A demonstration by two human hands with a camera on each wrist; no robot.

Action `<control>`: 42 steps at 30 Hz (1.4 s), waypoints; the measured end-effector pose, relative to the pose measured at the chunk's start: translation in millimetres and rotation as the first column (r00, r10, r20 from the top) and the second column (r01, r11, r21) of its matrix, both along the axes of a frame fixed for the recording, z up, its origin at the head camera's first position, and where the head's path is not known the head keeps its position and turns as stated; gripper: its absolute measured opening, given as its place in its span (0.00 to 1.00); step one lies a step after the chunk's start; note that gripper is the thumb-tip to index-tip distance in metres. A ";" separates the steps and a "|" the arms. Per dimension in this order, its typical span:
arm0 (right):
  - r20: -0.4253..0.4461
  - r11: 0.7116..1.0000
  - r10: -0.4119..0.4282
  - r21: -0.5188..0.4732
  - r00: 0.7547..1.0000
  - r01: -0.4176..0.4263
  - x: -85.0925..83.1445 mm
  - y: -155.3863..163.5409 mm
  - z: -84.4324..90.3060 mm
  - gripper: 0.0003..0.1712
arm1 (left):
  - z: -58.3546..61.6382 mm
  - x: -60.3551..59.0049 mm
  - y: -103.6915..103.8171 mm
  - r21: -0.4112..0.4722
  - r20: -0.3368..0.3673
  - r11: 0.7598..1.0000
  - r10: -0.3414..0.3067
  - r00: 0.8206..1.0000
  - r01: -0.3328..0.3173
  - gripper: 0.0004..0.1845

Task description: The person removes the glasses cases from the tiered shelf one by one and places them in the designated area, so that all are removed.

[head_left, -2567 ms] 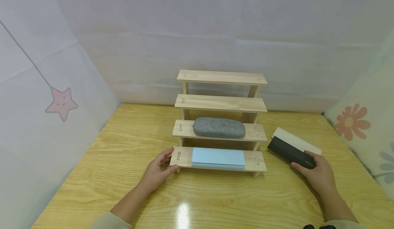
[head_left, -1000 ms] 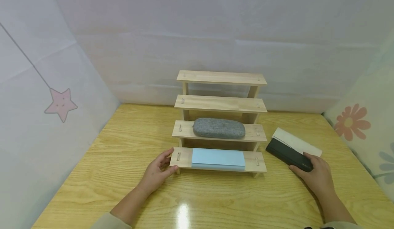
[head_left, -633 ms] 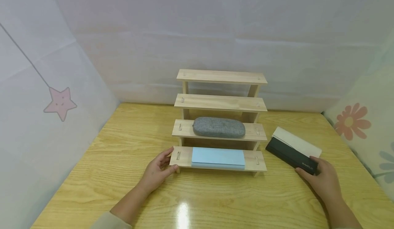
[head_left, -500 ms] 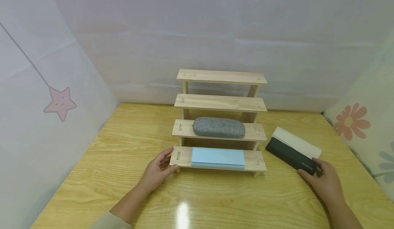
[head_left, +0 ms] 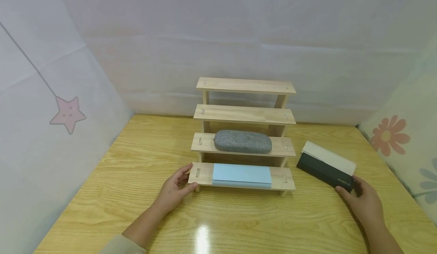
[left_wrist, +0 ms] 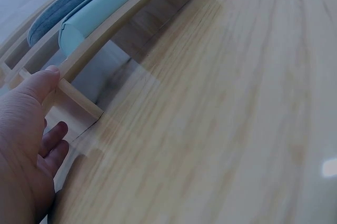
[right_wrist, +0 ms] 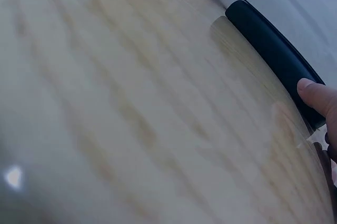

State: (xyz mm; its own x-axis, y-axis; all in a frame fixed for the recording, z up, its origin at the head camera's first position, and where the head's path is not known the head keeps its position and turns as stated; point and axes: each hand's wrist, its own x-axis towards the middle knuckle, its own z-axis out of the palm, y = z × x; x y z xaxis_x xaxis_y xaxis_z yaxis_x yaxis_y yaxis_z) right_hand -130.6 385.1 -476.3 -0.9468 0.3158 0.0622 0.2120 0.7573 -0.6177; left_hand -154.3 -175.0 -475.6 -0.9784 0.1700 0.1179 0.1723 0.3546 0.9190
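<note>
The black case (head_left: 324, 172) lies flat on the wooden table (head_left: 136, 159) at about 3 o'clock from the stepped wooden rack (head_left: 244, 134), just clear of the rack's lowest shelf. Its long axis runs diagonally, far end toward 10 o'clock and near end toward 4 o'clock. A cream case (head_left: 329, 157) lies parallel against its far side, touching along its length.

The right hand (head_left: 363, 201) sits at the case's near end, thumb tip on the front corner and fingers curled round the end behind it, a light grip on that end only. The left hand (head_left: 174, 189) rests at 9 o'clock of the rack, fingers nearly straight, thumb against the left end of the bottom shelf and fingers beside it.

On that bottom shelf lies a light blue case (head_left: 242, 175), long axis running 9 to 3 o'clock; one step up lies a grey fabric case (head_left: 243, 141), laid the same way.

The right wrist view shows the rounded front edge of the black case (right_wrist: 274, 55) and the thumb tip pressed on it, detail the head view blurs. The left wrist view shows the left thumb (left_wrist: 39, 84) against the shelf's end; only the head view takes in both hands, the full rack and the cream case.
</note>
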 end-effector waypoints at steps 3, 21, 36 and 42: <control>-0.007 1.000 -0.020 -0.019 1.000 0.020 -3.9 2.3 -0.7 0.50 | -0.5 -0.1 -0.2 -0.002 0.002 1.000 0.000 1.000 0.000 0.37; 0.015 0.998 -0.050 -0.025 0.999 0.050 -24.9 9.2 0.1 0.47 | -1.7 -0.1 0.5 0.010 0.017 1.000 0.001 1.000 -0.001 0.37; 0.082 0.985 -0.128 -0.105 0.988 0.137 -39.2 7.7 2.7 0.50 | -0.4 -0.4 1.2 0.009 0.030 1.000 0.007 1.000 -0.007 0.37; 0.073 0.992 -0.087 -0.087 0.994 0.093 -48.1 13.4 4.7 0.50 | -0.9 0.2 0.7 0.003 0.029 1.000 0.008 1.000 -0.008 0.37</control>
State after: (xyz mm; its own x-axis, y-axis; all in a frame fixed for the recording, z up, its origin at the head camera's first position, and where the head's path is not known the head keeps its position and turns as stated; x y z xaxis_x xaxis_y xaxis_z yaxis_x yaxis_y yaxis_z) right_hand -178.7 398.5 -471.6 -0.9152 0.4014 -0.0348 0.3213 0.6751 -0.6641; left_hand -154.1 -174.3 -476.6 -0.9828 0.1617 0.0897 0.1425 0.3528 0.9248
